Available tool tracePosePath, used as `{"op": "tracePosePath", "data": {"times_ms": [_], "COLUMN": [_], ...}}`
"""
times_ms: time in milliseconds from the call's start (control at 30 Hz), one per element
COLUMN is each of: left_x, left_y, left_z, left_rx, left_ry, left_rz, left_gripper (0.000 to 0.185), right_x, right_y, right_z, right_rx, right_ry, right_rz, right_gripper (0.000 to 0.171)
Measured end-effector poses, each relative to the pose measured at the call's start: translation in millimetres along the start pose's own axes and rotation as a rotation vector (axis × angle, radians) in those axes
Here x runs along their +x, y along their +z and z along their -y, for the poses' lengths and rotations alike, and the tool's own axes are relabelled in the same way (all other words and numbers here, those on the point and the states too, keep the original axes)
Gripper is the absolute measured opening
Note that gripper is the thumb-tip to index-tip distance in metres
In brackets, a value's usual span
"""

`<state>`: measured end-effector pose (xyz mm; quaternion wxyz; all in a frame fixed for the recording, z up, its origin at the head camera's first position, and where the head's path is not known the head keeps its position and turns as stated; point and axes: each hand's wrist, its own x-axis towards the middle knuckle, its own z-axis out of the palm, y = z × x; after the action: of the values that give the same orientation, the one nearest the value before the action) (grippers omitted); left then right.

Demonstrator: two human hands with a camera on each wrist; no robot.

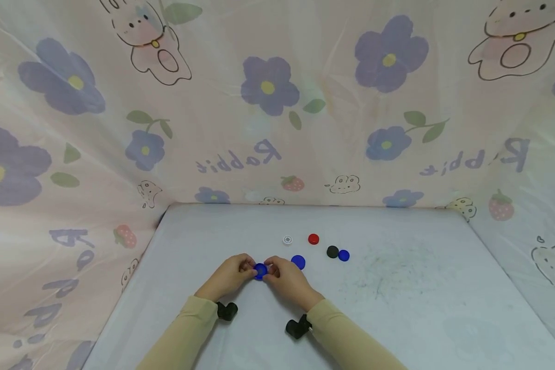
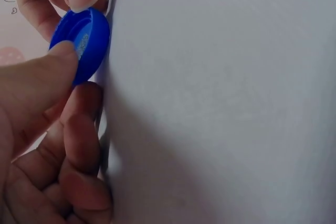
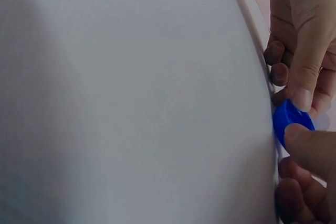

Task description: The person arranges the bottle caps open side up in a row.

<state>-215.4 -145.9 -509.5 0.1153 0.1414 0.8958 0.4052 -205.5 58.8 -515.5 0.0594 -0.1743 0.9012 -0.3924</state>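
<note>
A blue bottle cap (image 1: 260,272) is held between the two hands, near the middle front of the table. My left hand (image 1: 228,277) pinches its left edge, and my right hand (image 1: 288,279) pinches the opposite side. In the left wrist view the hollow inside of the cap (image 2: 93,51) shows, with a grainy patch at its bottom; one thumb presses at the rim and the other lies over the inner edge. The right wrist view shows the same cap (image 3: 282,120) at the right border, partly covered by both thumbs. Just behind the right hand lies another blue cap (image 1: 298,262).
Farther back on the white table (image 1: 425,308) lie a white cap (image 1: 288,240), a red cap (image 1: 313,239), and a black cap (image 1: 333,252) touching a smaller-looking blue cap (image 1: 344,255). A printed curtain (image 1: 324,128) surrounds the table's back and sides. Dark scuffs mark its right half.
</note>
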Motion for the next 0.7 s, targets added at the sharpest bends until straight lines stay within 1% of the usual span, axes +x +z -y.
{"op": "tracePosePath", "data": {"times_ms": [233,467,700], "left_x": [-1.5,-1.0,-2.4], "left_y": [-1.6,-1.8,-1.2], "left_z": [0.9,-2.5,-4.7], "left_rx": [-0.022,0.002,0.02], "left_ry": [0.013,0.015,-0.003], "left_rz": [0.008,0.006,-0.005], "left_gripper": [0.029,0.031,0.036], "right_x": [0.5,0.4,-6.1], "right_y": [1.3,1.4,-4.4], "right_z": [0.0,-0.9,-3.9], "right_rx": [-0.019,-0.032,-0.036], "right_ry": [-0.009,-0.006,0.027], "right_rz": [-0.008,-0.008,0.004], "right_gripper": [0.029,0.029,0.031]}}
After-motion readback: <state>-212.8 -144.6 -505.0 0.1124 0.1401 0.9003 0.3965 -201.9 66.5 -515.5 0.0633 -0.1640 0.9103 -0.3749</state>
